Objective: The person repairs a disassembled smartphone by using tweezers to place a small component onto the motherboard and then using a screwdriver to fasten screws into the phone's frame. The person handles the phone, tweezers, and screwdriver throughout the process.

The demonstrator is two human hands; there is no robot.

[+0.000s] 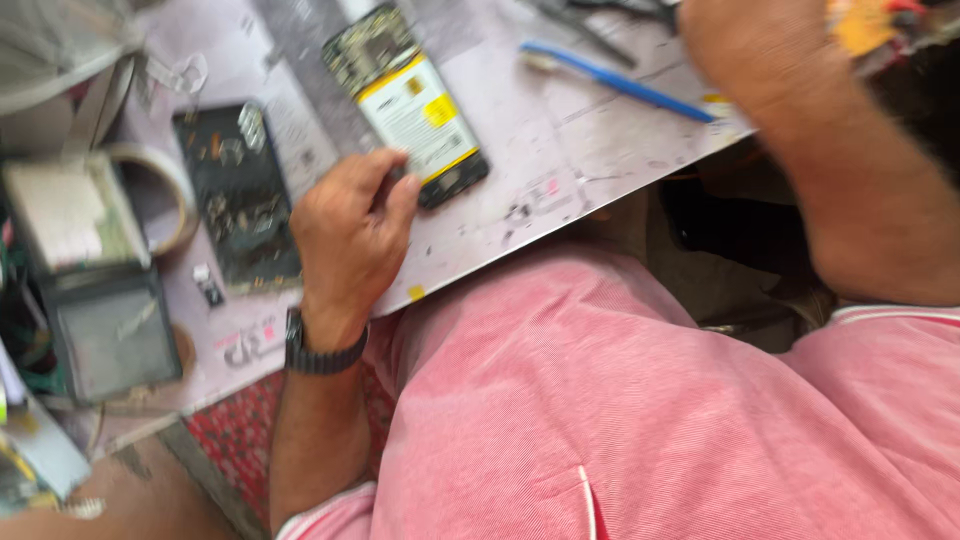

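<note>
One left hand [350, 235] touches opened phone [408, 105].

A white-and-yellow rectangular label [418, 112] covers the opened phone's battery [425, 125].

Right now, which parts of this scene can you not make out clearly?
- Right hand, head view: fingers are cut off by the top edge, so its grip cannot be told.
- Opened phone: motion blur hides the small parts, and the left hand covers part of its near edge.
- Dark parts tray: the pieces on it are too small and blurred to identify.
- Blue toothbrush: its far end is blurred.
</note>
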